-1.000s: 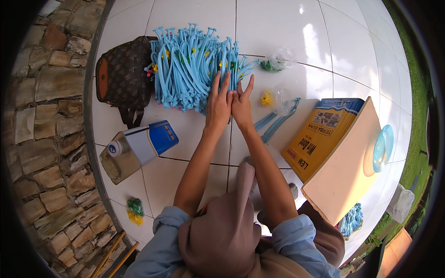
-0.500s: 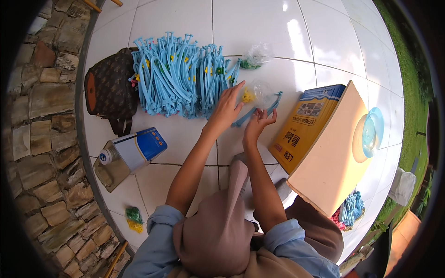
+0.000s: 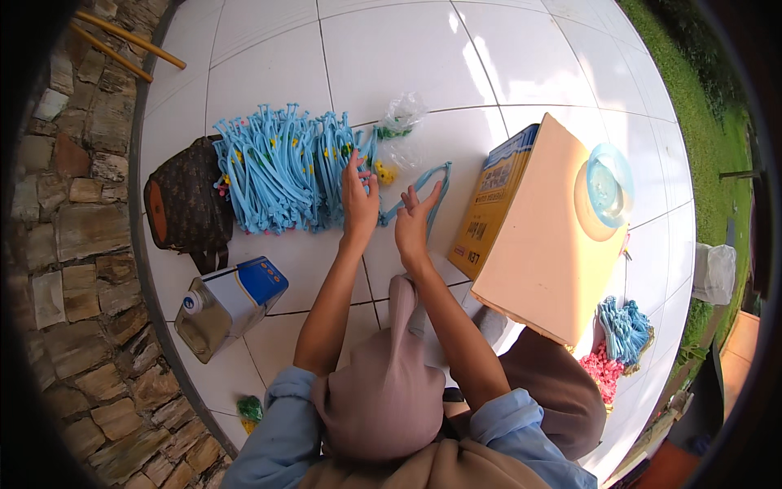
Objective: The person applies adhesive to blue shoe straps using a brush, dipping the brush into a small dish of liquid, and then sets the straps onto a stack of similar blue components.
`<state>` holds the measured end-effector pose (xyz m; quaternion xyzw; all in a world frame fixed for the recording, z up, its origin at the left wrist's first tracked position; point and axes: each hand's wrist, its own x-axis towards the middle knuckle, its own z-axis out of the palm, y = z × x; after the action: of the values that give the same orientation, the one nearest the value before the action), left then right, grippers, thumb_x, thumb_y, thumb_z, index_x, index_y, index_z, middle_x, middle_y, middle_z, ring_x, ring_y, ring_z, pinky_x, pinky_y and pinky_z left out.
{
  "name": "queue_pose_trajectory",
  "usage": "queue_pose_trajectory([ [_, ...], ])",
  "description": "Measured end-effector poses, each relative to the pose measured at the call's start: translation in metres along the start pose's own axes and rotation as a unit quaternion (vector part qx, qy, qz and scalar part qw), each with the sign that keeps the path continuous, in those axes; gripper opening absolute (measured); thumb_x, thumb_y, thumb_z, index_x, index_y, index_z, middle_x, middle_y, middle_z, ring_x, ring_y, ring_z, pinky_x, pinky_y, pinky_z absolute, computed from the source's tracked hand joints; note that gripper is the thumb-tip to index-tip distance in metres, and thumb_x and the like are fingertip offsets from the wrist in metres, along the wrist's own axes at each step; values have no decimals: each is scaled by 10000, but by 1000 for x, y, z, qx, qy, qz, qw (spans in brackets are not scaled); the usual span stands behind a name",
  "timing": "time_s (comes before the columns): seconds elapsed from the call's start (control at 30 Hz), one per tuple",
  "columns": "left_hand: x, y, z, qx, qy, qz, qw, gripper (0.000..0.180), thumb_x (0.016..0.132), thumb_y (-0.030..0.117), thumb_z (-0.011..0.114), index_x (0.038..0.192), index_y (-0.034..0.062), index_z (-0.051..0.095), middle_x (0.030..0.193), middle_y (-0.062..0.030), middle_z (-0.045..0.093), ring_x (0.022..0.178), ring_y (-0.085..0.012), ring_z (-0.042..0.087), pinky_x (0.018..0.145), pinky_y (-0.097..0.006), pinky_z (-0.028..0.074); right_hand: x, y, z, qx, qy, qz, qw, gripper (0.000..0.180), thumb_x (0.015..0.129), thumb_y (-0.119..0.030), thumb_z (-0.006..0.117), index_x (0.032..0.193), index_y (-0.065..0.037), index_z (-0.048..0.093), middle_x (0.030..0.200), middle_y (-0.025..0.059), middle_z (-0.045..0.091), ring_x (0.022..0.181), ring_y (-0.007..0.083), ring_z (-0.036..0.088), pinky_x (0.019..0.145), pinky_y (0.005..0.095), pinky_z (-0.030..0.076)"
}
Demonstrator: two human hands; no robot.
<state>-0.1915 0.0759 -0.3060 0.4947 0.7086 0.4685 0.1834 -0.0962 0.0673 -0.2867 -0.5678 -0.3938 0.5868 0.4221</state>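
My left hand (image 3: 358, 200) is open, fingers stretched out, at the right end of a pile of light-blue rubbery straps (image 3: 273, 171) with small yellow, green and pink pieces among them. My right hand (image 3: 413, 226) is open too, fingers spread and palm turned toward the left hand. Around its fingertips a single blue strap (image 3: 442, 183) lies bent on the tiles; the hand hides part of it. Just beyond the hands sit small yellow pieces (image 3: 384, 172) by a clear plastic bag (image 3: 399, 152). Another clear bag with green pieces (image 3: 397, 129) lies farther off.
At right a pale board (image 3: 538, 244) leans on a yellow-and-blue tin (image 3: 493, 204), with a blue-rimmed clear bowl (image 3: 607, 189) on it. Blue and pink bundles (image 3: 623, 330) lie behind. Left are a brown backpack (image 3: 191, 200), a metal can (image 3: 232, 306) and a green-and-yellow bag (image 3: 250, 409).
The view has shifted, so most things appear farther left. My right hand's fingers have spread apart beside the single strap, which now shows a wider bend. My left hand stays open.
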Motion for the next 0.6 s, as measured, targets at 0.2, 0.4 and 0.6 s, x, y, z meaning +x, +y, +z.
queue_pose_trajectory([
  [0.2,23,94,-29,-133,76,7,988,334,855,40,513,1184,65,461,954,-82,527,757,-146,518,610,-261,449,-28,-100,-12,128,-62,20,990,692,787,55,359,1360,-87,-1,1305,239,351,1131,271,476,937,325,354],
  [0.4,44,211,-93,-152,-34,95,983,230,882,142,515,1105,87,529,831,-41,549,696,-110,511,611,-248,440,-42,-277,-72,63,-90,-190,976,595,810,-14,421,1300,-36,85,1200,222,388,982,278,570,892,360,456],
  [0.6,11,330,-104,-144,-226,153,951,190,899,168,497,1056,84,563,754,0,514,674,-75,462,622,-221,417,-76,-352,-225,98,-23,-268,958,574,825,-61,458,1279,6,113,1113,231,444,936,274,575,877,366,459],
])
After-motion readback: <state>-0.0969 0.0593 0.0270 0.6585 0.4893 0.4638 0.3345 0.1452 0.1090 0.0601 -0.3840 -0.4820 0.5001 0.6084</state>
